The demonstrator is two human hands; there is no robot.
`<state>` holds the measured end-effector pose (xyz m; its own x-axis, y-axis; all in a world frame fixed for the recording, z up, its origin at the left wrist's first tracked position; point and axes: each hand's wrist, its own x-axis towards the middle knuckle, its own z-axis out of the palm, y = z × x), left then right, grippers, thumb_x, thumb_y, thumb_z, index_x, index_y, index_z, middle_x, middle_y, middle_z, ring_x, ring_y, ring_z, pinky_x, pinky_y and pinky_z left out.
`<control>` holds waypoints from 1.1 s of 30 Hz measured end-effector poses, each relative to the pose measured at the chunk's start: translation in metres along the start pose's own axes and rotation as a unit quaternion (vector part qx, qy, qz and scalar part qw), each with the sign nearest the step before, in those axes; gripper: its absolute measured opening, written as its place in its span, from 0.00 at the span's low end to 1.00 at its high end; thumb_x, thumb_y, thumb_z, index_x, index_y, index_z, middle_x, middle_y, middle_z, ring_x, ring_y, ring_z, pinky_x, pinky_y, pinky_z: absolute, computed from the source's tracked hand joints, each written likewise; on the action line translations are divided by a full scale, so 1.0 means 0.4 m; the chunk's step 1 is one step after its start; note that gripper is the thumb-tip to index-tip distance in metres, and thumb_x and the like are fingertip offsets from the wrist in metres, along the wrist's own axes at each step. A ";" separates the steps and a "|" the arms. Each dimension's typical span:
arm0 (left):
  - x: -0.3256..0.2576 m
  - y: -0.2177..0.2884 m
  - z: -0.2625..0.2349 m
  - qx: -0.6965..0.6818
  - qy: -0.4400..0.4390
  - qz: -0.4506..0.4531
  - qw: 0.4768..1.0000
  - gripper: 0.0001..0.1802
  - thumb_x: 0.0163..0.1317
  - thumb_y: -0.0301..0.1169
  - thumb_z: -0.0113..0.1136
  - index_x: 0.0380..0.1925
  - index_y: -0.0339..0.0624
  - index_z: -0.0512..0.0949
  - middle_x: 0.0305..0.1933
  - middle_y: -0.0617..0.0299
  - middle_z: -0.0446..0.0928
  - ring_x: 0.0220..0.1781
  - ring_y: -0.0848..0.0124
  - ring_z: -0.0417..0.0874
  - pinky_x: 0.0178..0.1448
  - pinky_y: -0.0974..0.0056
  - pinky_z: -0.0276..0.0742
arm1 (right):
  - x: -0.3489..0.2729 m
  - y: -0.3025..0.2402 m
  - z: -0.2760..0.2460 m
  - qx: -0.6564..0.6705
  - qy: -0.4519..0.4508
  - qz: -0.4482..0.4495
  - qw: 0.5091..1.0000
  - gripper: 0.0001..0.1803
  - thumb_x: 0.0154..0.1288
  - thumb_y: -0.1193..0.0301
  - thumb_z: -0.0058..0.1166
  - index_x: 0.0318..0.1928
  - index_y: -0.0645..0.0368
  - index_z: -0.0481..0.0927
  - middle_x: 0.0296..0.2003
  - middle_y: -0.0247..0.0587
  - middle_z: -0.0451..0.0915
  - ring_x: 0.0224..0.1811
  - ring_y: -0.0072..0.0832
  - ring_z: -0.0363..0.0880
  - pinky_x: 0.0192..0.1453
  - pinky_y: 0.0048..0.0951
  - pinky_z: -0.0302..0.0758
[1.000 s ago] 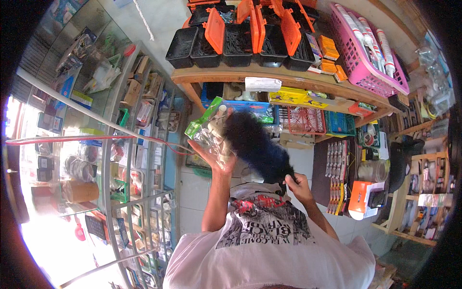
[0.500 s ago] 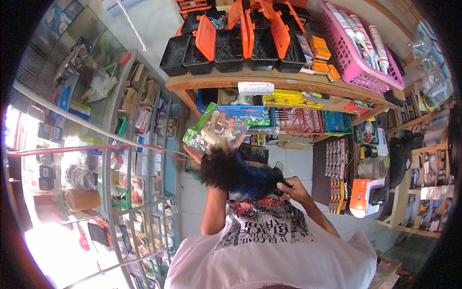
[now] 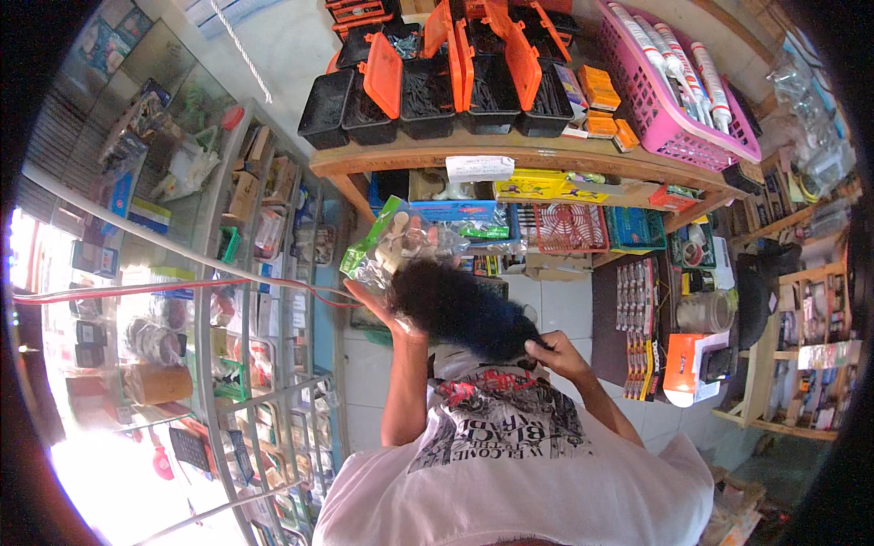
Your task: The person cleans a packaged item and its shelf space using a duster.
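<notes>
My left hand, palm turned up, supports a clear plastic bag with a green strip along one edge. Pale, rounded pieces show through the plastic; what they are I cannot make out. In my right hand is the narrow end of a black, fluffy duster, the fingers closed round it. Its far, bushy end reaches left, close against the bag and my left wrist, hiding some of my left fingers.
Ahead is a wooden shelf with black bins, orange lids and a pink basket of white tubes. A glass cabinet lines the left side. Carded goods and an orange box sit at right, above a tiled floor.
The duster's bushy end has swept right and slightly up, showing more of my left wrist. The bag has shifted slightly left in my left hand.
</notes>
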<state>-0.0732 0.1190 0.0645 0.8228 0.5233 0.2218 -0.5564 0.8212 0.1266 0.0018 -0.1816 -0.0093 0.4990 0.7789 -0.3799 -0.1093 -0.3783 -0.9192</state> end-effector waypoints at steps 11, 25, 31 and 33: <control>-0.065 0.006 -0.011 -0.059 -0.015 -0.273 0.960 0.72 0.43 0.80 0.58 0.78 0.46 0.46 0.79 0.41 0.49 0.76 0.31 0.54 0.68 0.20 0.55 | 0.043 -0.175 -0.023 0.216 0.138 -0.065 0.964 0.18 0.68 0.56 0.62 0.38 0.61 0.83 0.20 0.23 0.74 0.17 0.11 0.64 0.19 0.18 0.56; -0.253 -0.048 -0.154 -0.099 0.170 -0.353 0.915 0.53 0.62 0.72 0.44 0.73 0.39 0.59 0.71 0.44 0.67 0.69 0.46 0.71 0.71 0.42 0.67 | 0.109 -0.185 0.078 0.202 0.164 -0.050 0.964 0.08 0.68 0.70 0.63 0.41 0.62 0.82 0.30 0.31 0.82 0.22 0.15 0.73 0.22 0.21 0.68; -0.290 -0.005 -0.148 0.232 0.149 -0.376 0.885 0.38 0.62 0.33 0.66 0.70 0.36 0.62 0.66 0.51 0.73 0.67 0.58 0.75 0.69 0.54 0.71 | 0.118 -0.135 0.062 0.157 0.208 -0.095 0.961 0.08 0.67 0.71 0.64 0.43 0.62 0.82 0.32 0.27 0.82 0.29 0.15 0.75 0.34 0.22 0.71; -0.289 -0.004 -0.136 0.301 0.086 -0.370 0.875 0.38 0.61 0.29 0.68 0.69 0.36 0.62 0.63 0.55 0.75 0.63 0.63 0.77 0.66 0.59 0.74 | 0.112 -0.136 0.054 0.182 0.200 -0.097 0.958 0.08 0.67 0.70 0.64 0.42 0.61 0.83 0.32 0.26 0.81 0.30 0.14 0.74 0.34 0.21 0.71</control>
<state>-0.1610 0.0695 -0.0139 0.9603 -0.0319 -0.2773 0.2174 0.7086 0.6713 0.0113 -0.1153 0.0214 0.8215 0.5358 -0.1950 -0.2371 0.0098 -0.9714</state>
